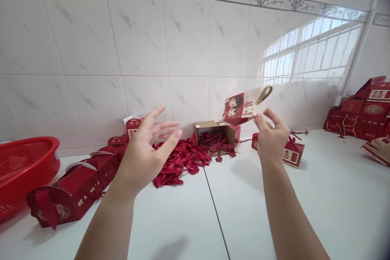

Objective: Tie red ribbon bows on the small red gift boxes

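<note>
My right hand [272, 136] pinches the lower edge of a red and cream gift box [239, 105], held tilted in the air. It bears a printed picture and gold writing, and a gold strap loop sticks out at its upper right end. My left hand [152, 146] is raised with its fingers spread, holding nothing. Behind and beside the left hand lies a heap of dark red ribbons [183, 158] on the white table. An open cardboard box [198, 134] with red tags in it lies on its side by the wall, below the gift box.
A red plastic basket [45, 150] stands at the far left, next to a row of dark red gift boxes [82, 187]. Behind my right wrist sits a small red box [294, 152]. Stacked red boxes [362, 115] fill the far right, where another person's hand [382, 145] shows.
</note>
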`<state>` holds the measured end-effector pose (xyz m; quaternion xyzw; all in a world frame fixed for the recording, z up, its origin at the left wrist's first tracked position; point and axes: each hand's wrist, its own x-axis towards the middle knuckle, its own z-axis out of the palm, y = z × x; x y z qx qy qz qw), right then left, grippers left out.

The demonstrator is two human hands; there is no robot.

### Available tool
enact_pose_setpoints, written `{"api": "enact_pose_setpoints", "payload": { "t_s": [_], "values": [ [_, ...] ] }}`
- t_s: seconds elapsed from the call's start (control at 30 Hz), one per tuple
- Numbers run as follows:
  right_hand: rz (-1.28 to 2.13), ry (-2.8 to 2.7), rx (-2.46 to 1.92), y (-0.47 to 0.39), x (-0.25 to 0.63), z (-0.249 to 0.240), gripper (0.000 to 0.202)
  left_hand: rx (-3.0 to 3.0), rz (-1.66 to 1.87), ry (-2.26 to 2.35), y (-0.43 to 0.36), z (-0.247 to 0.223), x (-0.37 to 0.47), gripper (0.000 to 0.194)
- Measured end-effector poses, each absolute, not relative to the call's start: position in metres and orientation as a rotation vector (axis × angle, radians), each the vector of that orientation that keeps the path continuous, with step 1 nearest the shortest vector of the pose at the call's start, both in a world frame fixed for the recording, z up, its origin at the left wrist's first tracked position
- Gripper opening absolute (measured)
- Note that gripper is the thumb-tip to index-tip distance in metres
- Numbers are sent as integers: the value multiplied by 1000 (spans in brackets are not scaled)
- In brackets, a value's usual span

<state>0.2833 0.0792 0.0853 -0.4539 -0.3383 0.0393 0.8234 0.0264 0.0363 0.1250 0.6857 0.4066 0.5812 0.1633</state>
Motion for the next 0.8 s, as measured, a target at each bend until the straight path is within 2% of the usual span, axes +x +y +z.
{"api": "enact_pose_setpoints", "payload": {
  "t_s": [0.07, 0.2, 0.53, 0.67, 0.8],
  "values": [
    [-11, -667, -767, 86, 286, 83, 44, 1966, 1626, 1129, 36, 124, 26, 65],
    [-162, -786, -594, 85, 276, 84, 30, 2006, 1588, 1119, 34, 122, 29, 65],
    [-149, -873, -632, 77, 260, 86, 15, 2028, 1519, 1192, 34, 125, 29, 61],
    [-148, -988, -766, 97, 256, 78, 16, 2043, 1492, 1192, 34, 126, 29, 63],
    [-137, -1161, -1196, 142, 255, 33, 24, 2091, 1396, 1241, 45, 120, 28, 66]
  ]
}}
